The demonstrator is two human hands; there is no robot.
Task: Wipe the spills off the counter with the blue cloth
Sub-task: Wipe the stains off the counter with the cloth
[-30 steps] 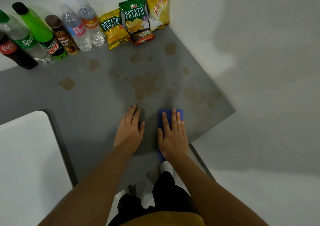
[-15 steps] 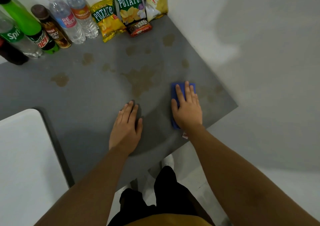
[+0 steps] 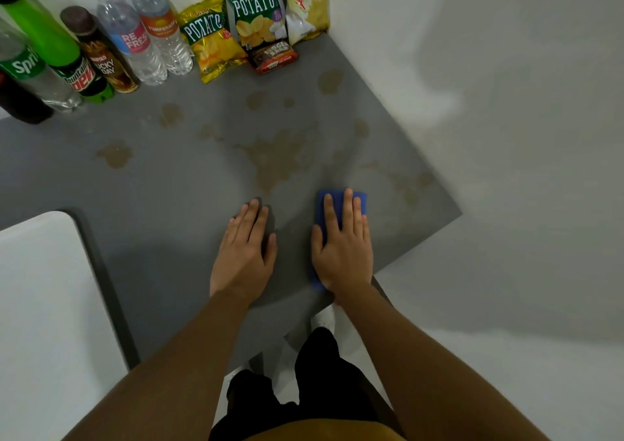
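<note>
Grey counter [image 3: 169, 210]: brown spills [image 3: 280, 156] ahead, unwiped. Blue cloth [image 3: 341, 200] near front edge under right hand [image 3: 341, 248], fingers flat, pressing. Left hand [image 3: 246, 251] flat, empty, bracing. Best: firm pressure, overlapping strokes, big puddle first.

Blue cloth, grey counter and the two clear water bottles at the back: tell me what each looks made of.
Blue cloth: looks like soft matte fabric or sponge, no sheen, flattened under the right hand; the weave is too small to tell.
Counter: smooth grey matte sheet, probably laminate, since the brown spills sit on top as blotches.
Water bottles: clear thin plastic, see-through with glossy printed labels.
</note>
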